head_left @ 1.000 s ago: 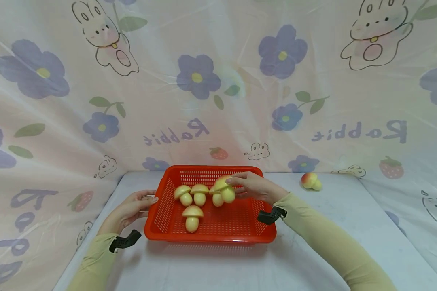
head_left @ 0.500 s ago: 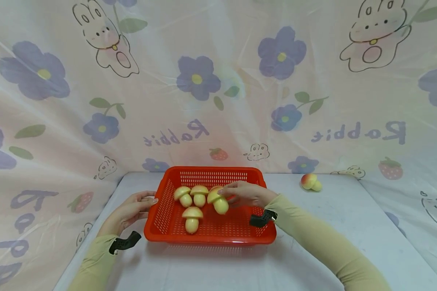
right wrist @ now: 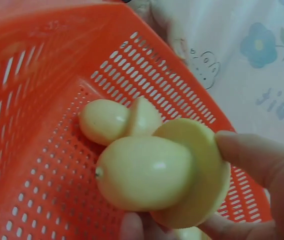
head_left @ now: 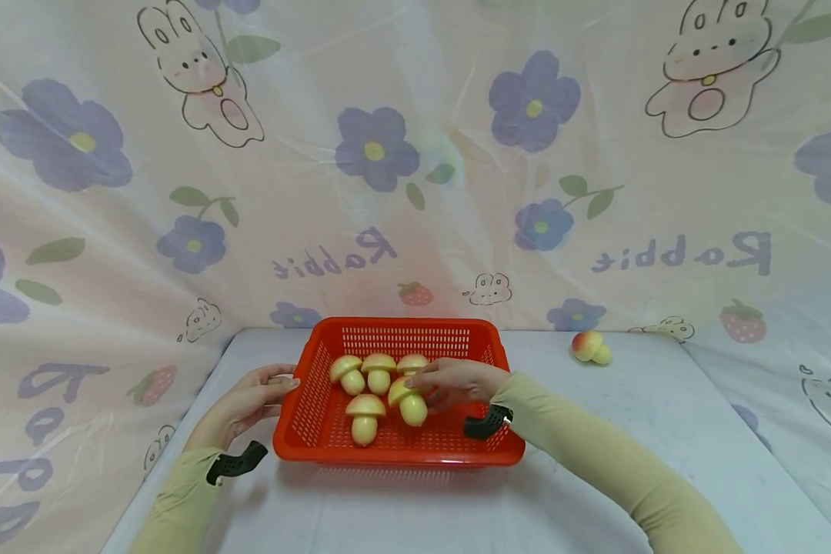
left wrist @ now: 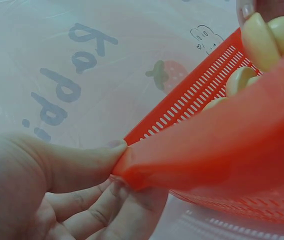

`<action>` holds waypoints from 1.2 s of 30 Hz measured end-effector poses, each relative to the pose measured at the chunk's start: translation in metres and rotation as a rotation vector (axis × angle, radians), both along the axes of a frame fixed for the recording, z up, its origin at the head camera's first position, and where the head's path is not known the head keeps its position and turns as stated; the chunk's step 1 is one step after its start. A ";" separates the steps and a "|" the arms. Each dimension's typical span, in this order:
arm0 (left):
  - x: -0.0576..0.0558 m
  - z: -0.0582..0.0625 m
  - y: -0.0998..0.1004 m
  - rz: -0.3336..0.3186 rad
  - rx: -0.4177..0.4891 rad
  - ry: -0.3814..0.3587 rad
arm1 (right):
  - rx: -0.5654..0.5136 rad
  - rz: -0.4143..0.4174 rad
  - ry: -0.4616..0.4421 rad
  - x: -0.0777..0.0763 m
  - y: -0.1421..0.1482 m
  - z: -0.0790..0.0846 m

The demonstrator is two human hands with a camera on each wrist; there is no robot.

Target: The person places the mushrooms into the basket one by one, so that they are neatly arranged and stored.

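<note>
A red plastic basket (head_left: 402, 455) with slotted walls stands on the table. My left hand (head_left: 251, 398) pinches its left rim, thumb on top and fingers beneath, as the left wrist view shows up close. Over the basket's right half, my right hand (head_left: 461, 380) holds a toy mushroom (head_left: 412, 408) by its cap, stem pointing down toward the front. In the right wrist view this mushroom (right wrist: 144, 172) covers part of another mushroom (right wrist: 104, 122). Several more lie inside: one mushroom (head_left: 365, 420) in front and a back row including a mushroom (head_left: 378, 375); the rightmost is partly hidden by my right hand.
One mushroom (head_left: 591, 348) with a redder cap lies on its side at the back right of the white-covered table (head_left: 595, 431). A printed curtain (head_left: 429, 231) with flowers and rabbits rises behind the table.
My right hand has carried the mushroom forward toward me, lower and slightly left, from over the back row to beside the front mushroom. The left hand and basket stay put.
</note>
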State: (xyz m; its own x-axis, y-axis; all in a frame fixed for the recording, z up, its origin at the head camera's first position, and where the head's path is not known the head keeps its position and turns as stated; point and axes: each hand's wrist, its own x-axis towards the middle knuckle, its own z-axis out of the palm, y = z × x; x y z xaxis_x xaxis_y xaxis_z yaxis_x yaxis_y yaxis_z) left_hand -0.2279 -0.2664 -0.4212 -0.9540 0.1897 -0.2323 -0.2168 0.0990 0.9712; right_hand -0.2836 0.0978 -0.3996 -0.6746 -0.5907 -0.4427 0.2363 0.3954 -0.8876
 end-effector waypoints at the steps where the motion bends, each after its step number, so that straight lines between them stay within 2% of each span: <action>1: 0.000 0.000 0.000 -0.002 0.000 0.000 | 0.003 -0.005 -0.010 0.001 -0.001 -0.001; 11: 0.000 0.000 -0.001 -0.010 -0.006 0.012 | -0.014 -0.024 -0.111 0.004 -0.006 -0.007; 18: -0.001 -0.002 -0.002 0.001 -0.003 0.010 | 0.029 -0.045 -0.113 0.006 -0.010 -0.012; 22: -0.001 -0.002 -0.002 0.005 -0.003 0.002 | 0.030 -0.028 -0.131 0.008 -0.012 -0.015; 36: 0.000 -0.002 -0.002 -0.004 -0.012 0.012 | -0.008 -0.053 -0.155 0.007 -0.012 -0.019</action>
State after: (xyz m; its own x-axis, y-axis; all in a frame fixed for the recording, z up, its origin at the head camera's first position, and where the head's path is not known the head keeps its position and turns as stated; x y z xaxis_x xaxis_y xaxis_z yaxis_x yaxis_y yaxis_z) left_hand -0.2280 -0.2681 -0.4229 -0.9561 0.1905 -0.2228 -0.2044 0.1113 0.9725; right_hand -0.2762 0.0856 -0.4184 -0.6291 -0.5599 -0.5391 0.3909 0.3716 -0.8421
